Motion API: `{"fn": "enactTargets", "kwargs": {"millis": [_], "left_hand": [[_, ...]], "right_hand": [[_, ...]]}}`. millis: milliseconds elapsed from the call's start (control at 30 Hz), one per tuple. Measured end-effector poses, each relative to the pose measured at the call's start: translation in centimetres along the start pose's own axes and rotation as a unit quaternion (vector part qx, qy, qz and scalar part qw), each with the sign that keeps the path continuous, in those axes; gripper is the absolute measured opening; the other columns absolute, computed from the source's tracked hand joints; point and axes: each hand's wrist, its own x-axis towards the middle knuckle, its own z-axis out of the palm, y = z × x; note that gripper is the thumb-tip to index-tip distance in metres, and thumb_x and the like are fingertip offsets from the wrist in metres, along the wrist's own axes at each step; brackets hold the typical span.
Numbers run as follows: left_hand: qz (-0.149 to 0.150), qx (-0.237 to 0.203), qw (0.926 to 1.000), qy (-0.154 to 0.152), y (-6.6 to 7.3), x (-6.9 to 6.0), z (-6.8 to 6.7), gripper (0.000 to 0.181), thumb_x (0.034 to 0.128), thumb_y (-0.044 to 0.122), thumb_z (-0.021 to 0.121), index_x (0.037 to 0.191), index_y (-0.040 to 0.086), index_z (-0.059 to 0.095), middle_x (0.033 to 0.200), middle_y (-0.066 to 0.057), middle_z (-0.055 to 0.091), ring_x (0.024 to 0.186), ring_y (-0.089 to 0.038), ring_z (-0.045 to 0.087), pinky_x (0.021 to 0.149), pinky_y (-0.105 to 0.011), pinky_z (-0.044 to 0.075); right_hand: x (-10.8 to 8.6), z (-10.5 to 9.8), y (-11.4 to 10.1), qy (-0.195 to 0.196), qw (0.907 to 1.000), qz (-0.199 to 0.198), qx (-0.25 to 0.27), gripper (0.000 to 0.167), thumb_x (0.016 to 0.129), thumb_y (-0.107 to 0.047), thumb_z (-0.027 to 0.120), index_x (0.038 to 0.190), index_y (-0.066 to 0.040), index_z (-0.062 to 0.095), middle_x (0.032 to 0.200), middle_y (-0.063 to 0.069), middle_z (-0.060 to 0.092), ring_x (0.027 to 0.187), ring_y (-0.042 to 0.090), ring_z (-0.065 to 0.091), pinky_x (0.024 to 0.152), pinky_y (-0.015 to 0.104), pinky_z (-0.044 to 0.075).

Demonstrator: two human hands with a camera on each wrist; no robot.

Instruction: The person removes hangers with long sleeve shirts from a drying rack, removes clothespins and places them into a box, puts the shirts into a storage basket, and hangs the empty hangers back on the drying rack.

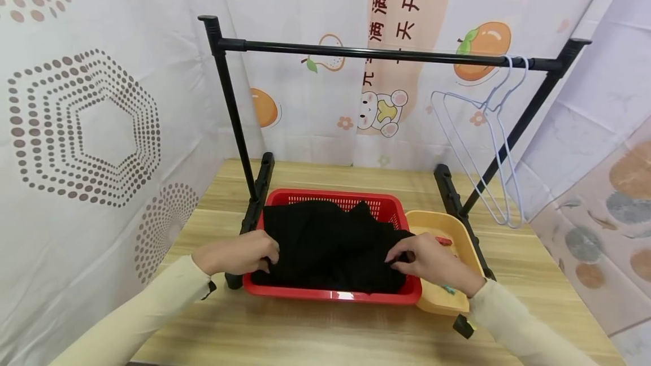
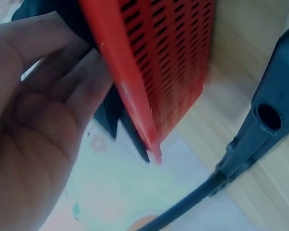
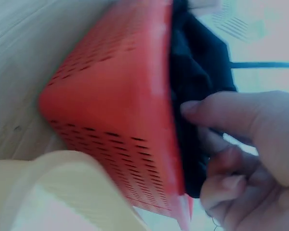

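A black cloth garment lies bunched in a red plastic basket, its kind hidden by the folds. At the basket's left side my left hand grips the cloth's edge with curled fingers. My right hand pinches the cloth between thumb and fingers near the right rim. In the left wrist view, the left fingers reach over the basket's rim into dark fabric. The right wrist view has the thumb against the black cloth, just past the rim.
A black rack stands around the basket, its feet on the wooden table. Light blue hangers hang at the bar's right end. A yellow tray with small coloured items sits right of the basket. Printed curtains close off the back.
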Motion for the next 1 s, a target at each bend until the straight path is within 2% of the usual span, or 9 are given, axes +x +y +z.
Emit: {"fn": "enactTargets", "kwargs": {"millis": [167,300,467,600,667,800,933,1000], "left_hand": [[-0.034,0.013,0.9979,-0.054,0.0,0.8,1.0,0.018,0.0855,-0.006,0.079,0.093,0.011,0.082,0.093,0.003,0.071,0.089,-0.010,0.069,0.077,-0.021,0.055],[-0.050,0.024,0.9949,-0.084,0.3,1.3,1.7,0.018,0.0886,-0.005,0.076,0.099,0.008,0.082,0.095,0.002,0.072,0.091,-0.010,0.069,0.078,-0.021,0.055],[-0.055,0.044,0.9926,-0.099,0.5,1.9,2.1,0.019,0.0881,-0.006,0.075,0.094,0.010,0.082,0.084,0.007,0.066,0.077,-0.003,0.059,0.075,-0.020,0.054],[-0.067,0.049,0.9898,-0.116,0.6,2.2,2.1,0.022,0.0876,-0.010,0.073,0.090,0.011,0.081,0.076,0.010,0.059,0.070,-0.004,0.049,0.070,-0.018,0.051],[-0.074,0.045,0.9886,-0.124,0.6,2.4,2.2,0.025,0.0872,-0.012,0.072,0.090,0.011,0.081,0.076,0.009,0.059,0.069,-0.004,0.048,0.069,-0.018,0.050],[-0.087,0.038,0.9872,-0.128,0.6,2.7,2.1,0.031,0.0859,-0.015,0.069,0.097,0.010,0.083,0.086,0.006,0.068,0.078,-0.002,0.058,0.074,-0.019,0.054],[-0.090,0.035,0.9878,-0.122,0.7,2.6,2.0,0.033,0.0850,-0.016,0.069,0.102,0.009,0.083,0.095,0.002,0.071,0.091,-0.007,0.066,0.079,-0.022,0.056],[-0.089,0.027,0.9890,-0.115,0.7,2.4,1.9,0.032,0.0857,-0.016,0.068,0.099,0.009,0.083,0.092,0.002,0.070,0.087,-0.007,0.064,0.077,-0.022,0.055]], "right_hand": [[0.2,1.3,-0.3,-0.047,0.9977,0.016,-0.046,0.020,0.085,-0.004,0.083,0.098,-0.018,0.081,0.096,-0.008,0.075,0.088,0.010,0.067,0.081,0.033,0.059],[0.5,1.9,-0.9,-0.049,0.9932,0.016,-0.105,0.019,0.082,-0.006,0.086,0.096,-0.018,0.081,0.094,-0.008,0.076,0.084,0.011,0.068,0.076,0.035,0.060],[0.7,2.3,-1.1,-0.043,0.9834,-0.006,-0.176,0.016,0.081,-0.010,0.087,0.092,-0.019,0.081,0.092,-0.007,0.076,0.079,0.010,0.067,0.066,0.029,0.057],[0.9,2.5,-1.1,-0.044,0.9749,-0.027,-0.217,0.014,0.081,-0.010,0.088,0.089,-0.019,0.081,0.089,-0.005,0.075,0.077,0.011,0.065,0.062,0.028,0.055],[1.0,2.7,-1.1,-0.043,0.9697,-0.039,-0.237,0.014,0.081,-0.010,0.087,0.088,-0.019,0.080,0.087,-0.005,0.074,0.076,0.012,0.066,0.060,0.028,0.055],[1.1,3.1,-1.0,-0.041,0.9625,-0.053,-0.263,0.013,0.080,-0.011,0.088,0.087,-0.018,0.080,0.084,-0.004,0.073,0.074,0.014,0.066,0.059,0.029,0.055],[1.2,3.3,-0.9,-0.045,0.9620,-0.052,-0.264,0.012,0.080,-0.011,0.088,0.087,-0.017,0.080,0.083,-0.003,0.072,0.074,0.013,0.064,0.060,0.028,0.056],[1.3,3.1,-0.9,-0.050,0.9625,-0.053,-0.261,0.012,0.081,-0.011,0.088,0.088,-0.017,0.080,0.084,-0.003,0.072,0.075,0.013,0.064,0.062,0.028,0.056]]}}
